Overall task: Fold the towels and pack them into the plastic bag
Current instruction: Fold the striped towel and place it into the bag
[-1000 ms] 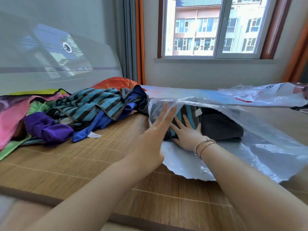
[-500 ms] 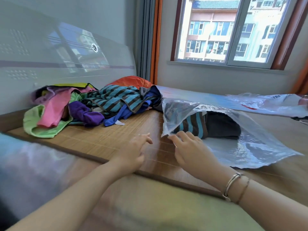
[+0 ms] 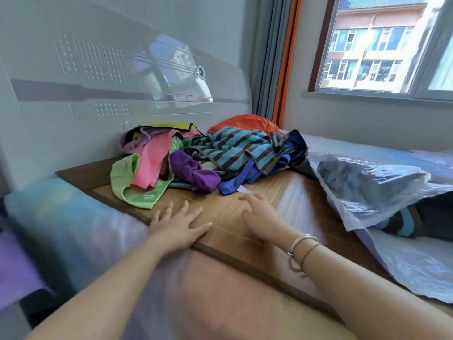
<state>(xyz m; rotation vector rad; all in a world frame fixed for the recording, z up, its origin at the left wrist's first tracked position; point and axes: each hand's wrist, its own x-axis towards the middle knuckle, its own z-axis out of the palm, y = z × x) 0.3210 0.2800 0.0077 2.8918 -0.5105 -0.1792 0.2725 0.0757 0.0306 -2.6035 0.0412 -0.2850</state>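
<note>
Since a second ago both hands have been drawn out of the plastic bag (image 3: 382, 190) and brought leftward toward the heap of unfolded towels (image 3: 196, 158). By this the last packed towel is judged to be settled, and a fresh one is about to be chosen.

The left hand (image 3: 177, 227) is laid flat with fingers spread wide on the near edge of the bamboo mat (image 3: 274, 192), nothing being held. The right hand (image 3: 261, 214) is kept loosely curved just near the blue towel (image 3: 242, 177), also empty (two bangles are worn on its wrist).

The bag lies at the right, its mouth turned left. Inside, a folded striped towel (image 3: 402, 222) and something dark beside it can be made out through the film. The heap is piled at the far left, against the headboard (image 3: 98, 94).
</note>
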